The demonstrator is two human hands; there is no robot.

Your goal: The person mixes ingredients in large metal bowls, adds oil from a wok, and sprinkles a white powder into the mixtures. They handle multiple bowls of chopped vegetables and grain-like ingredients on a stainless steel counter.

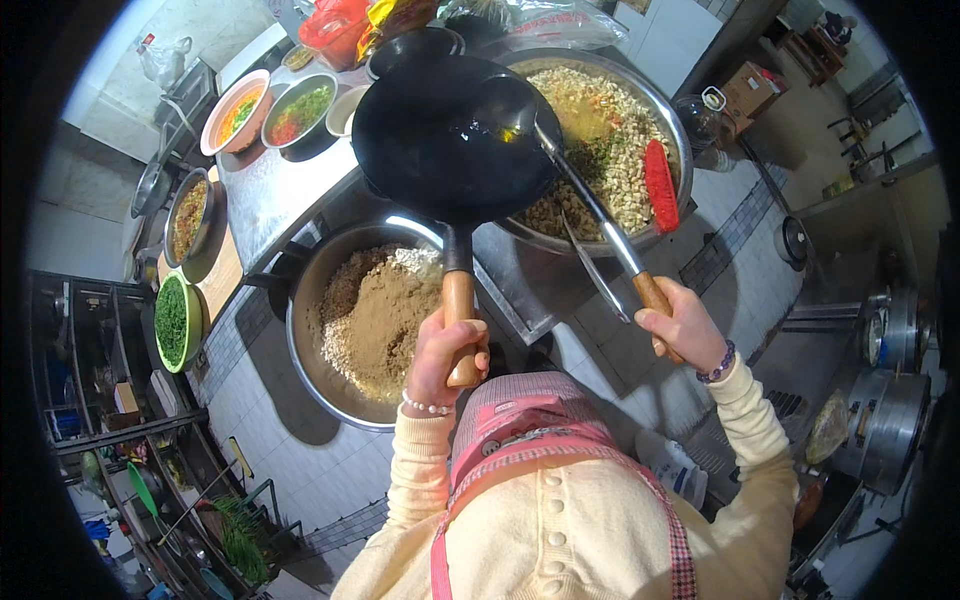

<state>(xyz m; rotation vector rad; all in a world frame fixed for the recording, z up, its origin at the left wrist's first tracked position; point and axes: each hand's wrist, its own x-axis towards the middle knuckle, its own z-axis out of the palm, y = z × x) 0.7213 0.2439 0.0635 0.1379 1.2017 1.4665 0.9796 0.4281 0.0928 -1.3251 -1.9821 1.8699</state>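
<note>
My left hand (450, 349) is closed around the wooden handle of a black wok (442, 165), held up in front of me. In my right hand (679, 322) is the wooden handle of a metal ladle (589, 202), its bowl inside the wok near a little yellow liquid. Partly behind the wok, a large steel basin (684, 142) holds pale diced food, with chopped herbs, a red object (660, 187) and a long metal utensil (596, 274) at its near side. Below left, another steel basin (300, 360) contains brown powder over pale and brown crumbly food.
Bowls of chopped vegetables (236, 112), (300, 112) stand on the steel table (262, 217). A bowl of mixed food (189, 217) and a green bowl (196, 322) of chopped greens line its left end. Shelving (135, 439) is at left, steel pots (885, 427) at right. A person (838, 28) is far off.
</note>
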